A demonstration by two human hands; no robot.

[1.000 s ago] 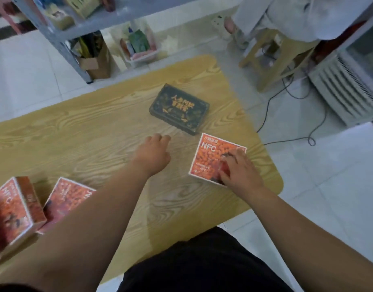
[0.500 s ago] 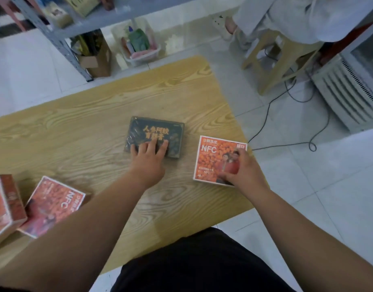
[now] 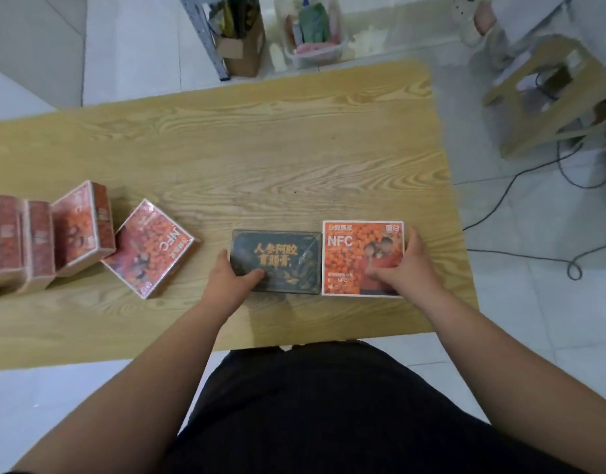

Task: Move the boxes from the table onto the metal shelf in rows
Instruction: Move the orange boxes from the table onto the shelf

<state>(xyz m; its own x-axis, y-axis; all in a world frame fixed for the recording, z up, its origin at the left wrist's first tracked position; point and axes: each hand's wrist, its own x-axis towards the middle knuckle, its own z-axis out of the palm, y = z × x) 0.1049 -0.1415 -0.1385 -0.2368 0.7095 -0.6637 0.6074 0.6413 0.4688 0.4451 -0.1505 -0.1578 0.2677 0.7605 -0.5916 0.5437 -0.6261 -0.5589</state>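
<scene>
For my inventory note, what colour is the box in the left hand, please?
The box is dark blackish-green with gold lettering; head view.

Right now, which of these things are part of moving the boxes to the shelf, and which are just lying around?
Job: dark box, gripped by left hand; orange NFC box, gripped by right hand; orange boxes at left; table; metal shelf.
Lying about: cardboard carton, plastic bin, wooden stool, cable.
</scene>
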